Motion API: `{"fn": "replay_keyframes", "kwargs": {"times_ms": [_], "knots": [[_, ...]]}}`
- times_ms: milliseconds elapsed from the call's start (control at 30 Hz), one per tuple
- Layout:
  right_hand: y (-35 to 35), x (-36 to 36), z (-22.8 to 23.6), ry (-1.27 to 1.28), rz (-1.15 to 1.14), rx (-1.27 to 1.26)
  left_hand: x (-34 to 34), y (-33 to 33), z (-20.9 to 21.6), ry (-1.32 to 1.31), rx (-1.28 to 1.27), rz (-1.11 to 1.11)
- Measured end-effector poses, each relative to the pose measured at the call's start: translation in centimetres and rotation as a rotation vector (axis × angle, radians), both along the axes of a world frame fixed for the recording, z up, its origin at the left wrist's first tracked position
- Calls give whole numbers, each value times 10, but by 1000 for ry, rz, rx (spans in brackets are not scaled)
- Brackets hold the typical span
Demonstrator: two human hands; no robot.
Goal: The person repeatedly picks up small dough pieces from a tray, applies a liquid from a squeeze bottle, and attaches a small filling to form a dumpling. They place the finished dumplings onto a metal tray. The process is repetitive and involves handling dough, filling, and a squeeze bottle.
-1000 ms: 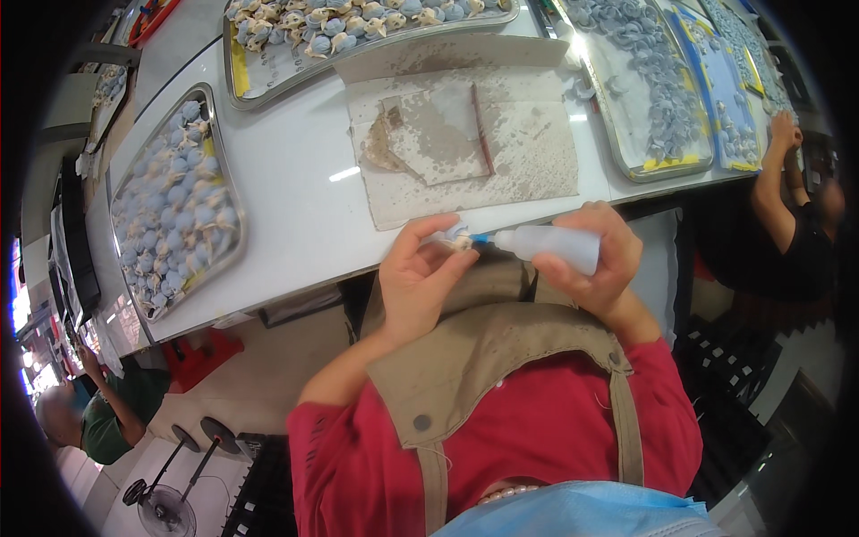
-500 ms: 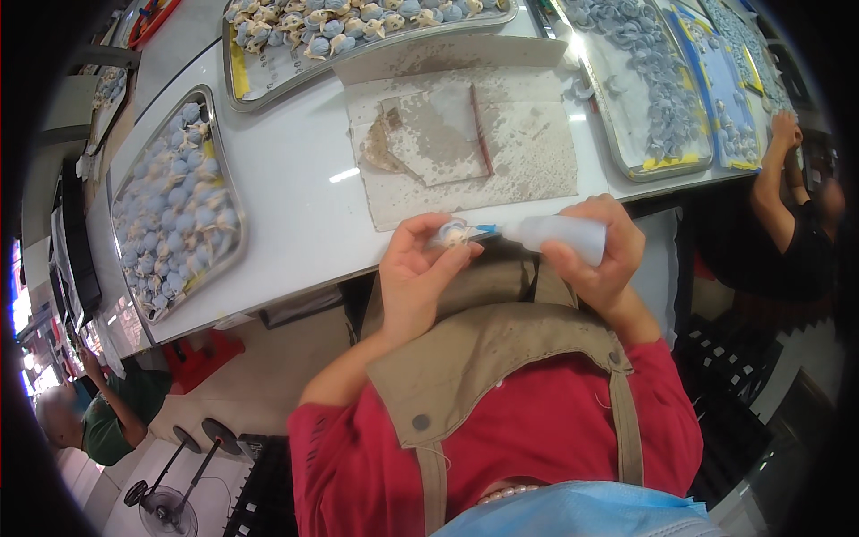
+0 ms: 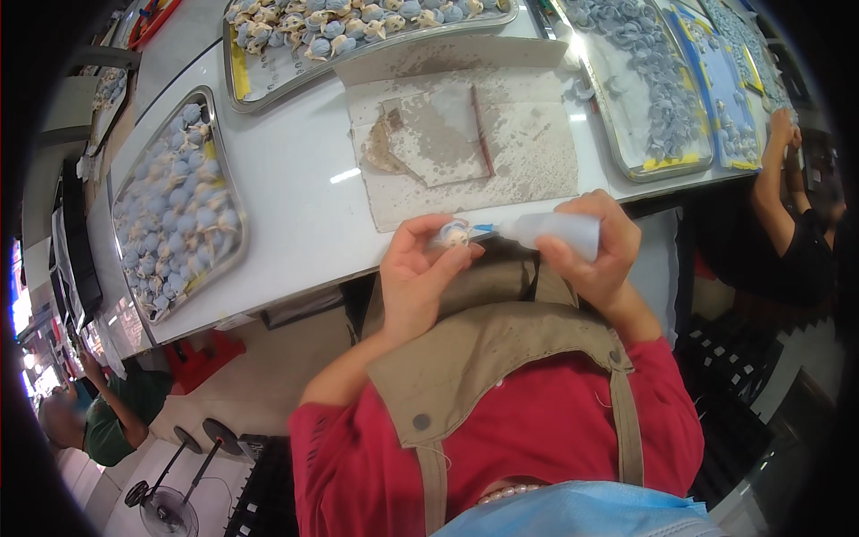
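Left hand (image 3: pixel 416 268) is closed around a small pale-blue and cream figurine piece (image 3: pixel 454 234), pinched between thumb and fingertips just off the near edge of the white bench (image 3: pixel 295 188). Right hand (image 3: pixel 595 255) is wrapped around a translucent squeeze tube (image 3: pixel 555 231), whose blue nozzle touches or nearly touches the piece; exact contact cannot be resolved. Both are held in the air at chest level, above a tan apron (image 3: pixel 483 358) worn over a red top. Judgement: the step in hand is applying a dab from the tube to the small piece. The next move likely calls for a light, controlled squeeze with the nozzle held steady, then somewhere to set the piece down. On the bench directly ahead lies a stained grey work mat (image 3: pixel 528 161) with a thin reddish stick (image 3: pixel 480 130) on it. Metal trays of similar small pieces stand around it: left tray (image 3: pixel 174 210), far tray (image 3: pixel 358 22), right tray (image 3: pixel 649 85). Another person's arm (image 3: pixel 774 192) works at the far right.
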State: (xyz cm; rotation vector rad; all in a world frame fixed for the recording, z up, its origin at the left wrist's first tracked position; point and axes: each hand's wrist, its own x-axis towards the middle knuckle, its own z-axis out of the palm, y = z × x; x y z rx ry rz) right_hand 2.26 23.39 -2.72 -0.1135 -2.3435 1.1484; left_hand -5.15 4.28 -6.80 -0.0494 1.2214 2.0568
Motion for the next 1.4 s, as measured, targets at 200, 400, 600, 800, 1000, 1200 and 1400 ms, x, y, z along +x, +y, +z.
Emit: {"fn": "replay_keyframes", "kwargs": {"times_ms": [200,400,600,800,1000,1200,1400], "knots": [[5,-8,-14,6,-176,-274,-5,-1,-1,-45,29,15],[33,-56,-46,-58,-361,-297,-9,2,-4,22,59,-8],[62,-55,-37,-51,-347,116,-13,11,-4,14,64,-40],[148,-37,-33,-82,-475,581,-11,19,0,17,67,-99],[149,-37,-29,-155,-427,301,-11,31,6,-107,70,-155],[50,-2,-16,-511,94,-1131,-7,45,6,37,119,-133],[12,1,-27,-655,229,-1483,-6,41,4,168,178,-162]]}}
